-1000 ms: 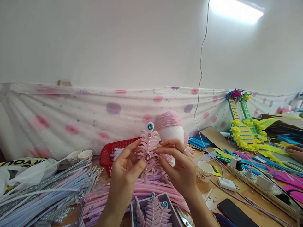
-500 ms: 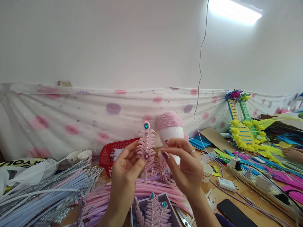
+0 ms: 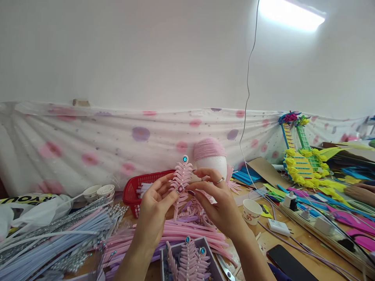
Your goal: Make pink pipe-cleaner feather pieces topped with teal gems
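My left hand [image 3: 154, 205] pinches a pink feather-shaped ornament [image 3: 181, 177] upright between thumb and fingers. A row of small pearls runs down its middle, and a blue gem [image 3: 185, 159] tops it. Close to the ornament's right edge is my right hand [image 3: 215, 195], with a ring on one finger. Its thumb and forefinger are drawn together; whether anything lies between them is hidden. Below the hands, a grey box [image 3: 206, 244] holds several similar pink ornaments [image 3: 188, 259] with blue gems. Bundles of pink pipe cleaners [image 3: 202, 236] lie behind the box.
A red basket [image 3: 131, 195], a foam head wound with pink yarn [image 3: 210, 156] and a paper cup [image 3: 252, 210] stand behind. Scissors [image 3: 225, 269], a phone [image 3: 288, 263] and a power strip [image 3: 316, 226] lie to the right. Another person's hand [image 3: 360, 194] shows at the far right.
My right hand has moved left, up to the ornament's edge. The ornament in my left hand sits slightly lower. At the far right, the other person's hand has shifted inward.
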The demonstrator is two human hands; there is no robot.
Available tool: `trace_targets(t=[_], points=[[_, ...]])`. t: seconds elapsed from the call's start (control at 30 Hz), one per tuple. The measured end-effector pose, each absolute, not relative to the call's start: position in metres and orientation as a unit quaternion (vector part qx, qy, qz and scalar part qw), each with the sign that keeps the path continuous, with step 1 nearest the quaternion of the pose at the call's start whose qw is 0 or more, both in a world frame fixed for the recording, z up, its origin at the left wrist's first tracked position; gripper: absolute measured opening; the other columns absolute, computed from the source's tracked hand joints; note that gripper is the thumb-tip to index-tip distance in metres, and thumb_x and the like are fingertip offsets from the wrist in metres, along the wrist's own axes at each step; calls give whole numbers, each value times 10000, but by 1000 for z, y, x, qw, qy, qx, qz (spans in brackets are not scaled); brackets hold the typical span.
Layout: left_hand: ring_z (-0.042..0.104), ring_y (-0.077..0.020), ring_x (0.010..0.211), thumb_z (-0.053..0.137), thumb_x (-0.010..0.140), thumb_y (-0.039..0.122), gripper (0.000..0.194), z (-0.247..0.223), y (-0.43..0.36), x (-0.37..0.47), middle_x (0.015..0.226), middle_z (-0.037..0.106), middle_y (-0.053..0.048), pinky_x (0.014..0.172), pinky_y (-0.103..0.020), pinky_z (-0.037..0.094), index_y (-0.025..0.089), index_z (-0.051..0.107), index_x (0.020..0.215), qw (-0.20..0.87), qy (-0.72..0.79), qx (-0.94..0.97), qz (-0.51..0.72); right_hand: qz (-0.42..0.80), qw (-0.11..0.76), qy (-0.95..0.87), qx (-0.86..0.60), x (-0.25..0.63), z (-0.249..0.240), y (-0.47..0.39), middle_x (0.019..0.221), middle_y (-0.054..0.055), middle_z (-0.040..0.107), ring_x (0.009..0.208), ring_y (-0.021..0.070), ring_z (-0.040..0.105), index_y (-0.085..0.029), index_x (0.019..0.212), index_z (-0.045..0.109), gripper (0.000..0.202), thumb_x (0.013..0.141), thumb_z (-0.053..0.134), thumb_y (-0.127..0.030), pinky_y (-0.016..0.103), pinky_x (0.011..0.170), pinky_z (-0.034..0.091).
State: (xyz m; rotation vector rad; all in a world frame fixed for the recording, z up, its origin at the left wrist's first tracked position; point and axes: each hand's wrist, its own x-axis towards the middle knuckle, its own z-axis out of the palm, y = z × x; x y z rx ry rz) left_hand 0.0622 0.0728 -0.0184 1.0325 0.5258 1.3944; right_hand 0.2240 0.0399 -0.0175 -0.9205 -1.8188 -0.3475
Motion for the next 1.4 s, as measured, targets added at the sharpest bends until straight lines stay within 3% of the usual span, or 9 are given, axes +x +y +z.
trace_targets(t=[0.4,0.57,0.77,1.03,1.4], points=[[702,-152,798,850,559,173,517,-15,73,63,912,759,-59,713,-211,531,133,678,1046,624,232,443,601,-179,524,-730,-402,222,-20,46,1086,82,613,1033,216,605,-215,914,669,117,897,589,-131,368,845,545],[711,-179,840,818,628,210,462,-18,77,61,937,758,-85,748,-244,541,125,673,1057,599,242,474,597,-190,525,-732,-391,223,-20,48,1067,80,620,1011,212,606,-206,900,664,94,884,609,-132,350,828,535],[714,-190,881,831,624,213,536,-19,72,68,986,751,-87,825,-290,552,138,633,1116,612,226,444,614,-251,572,-697,-352,219,-21,50,981,54,643,910,193,601,-216,896,661,105,861,641,-119,348,784,516],[724,-176,787,855,585,197,556,-14,64,70,941,756,-76,562,-176,524,139,644,1097,640,216,402,618,-260,584,-689,-343,220,-13,42,907,36,690,864,190,617,-237,898,691,179,852,630,-74,347,750,507],[697,-136,750,863,569,188,518,-15,63,72,934,751,-66,579,-166,518,134,663,1043,634,215,397,627,-285,564,-689,-355,219,-17,41,1025,64,650,963,220,581,-239,925,688,156,853,645,-108,395,823,488]])
